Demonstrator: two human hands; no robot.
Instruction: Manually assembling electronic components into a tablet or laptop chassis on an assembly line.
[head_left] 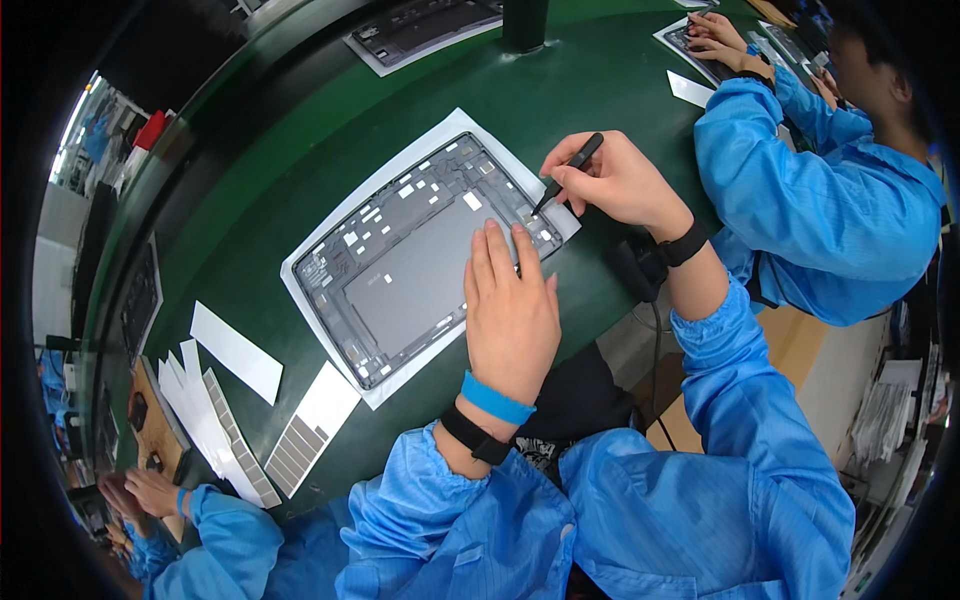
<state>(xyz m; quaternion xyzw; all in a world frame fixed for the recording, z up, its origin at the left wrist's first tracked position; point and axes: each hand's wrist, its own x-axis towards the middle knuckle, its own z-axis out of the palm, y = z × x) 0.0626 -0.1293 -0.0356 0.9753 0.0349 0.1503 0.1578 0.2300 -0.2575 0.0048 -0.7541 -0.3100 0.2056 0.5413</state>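
In front of me a grey tablet housing point(400, 285), dotted with small white pieces, lies on a white sheet point(376, 397) on the green bench. My left hand point(512, 312) rests flat on the housing's near right part, fingers stretched out. Between the fingers of my right hand point(622, 180) is a slim black pen-like tool point(574, 168), perhaps tweezers. Its tip points down at the housing's right end, close to a small light patch. Whether the tip touches the surface or holds anything is too small to tell.
Left of the housing lie a strip sheet with grey rectangles point(300, 440), a plain white strip point(237, 352) and a fanned stack of strips point(195, 415). Another housing point(425, 35) sits at the back beside a dark post point(525, 25). Co-workers in blue sleeves point(760, 150) work on both sides.
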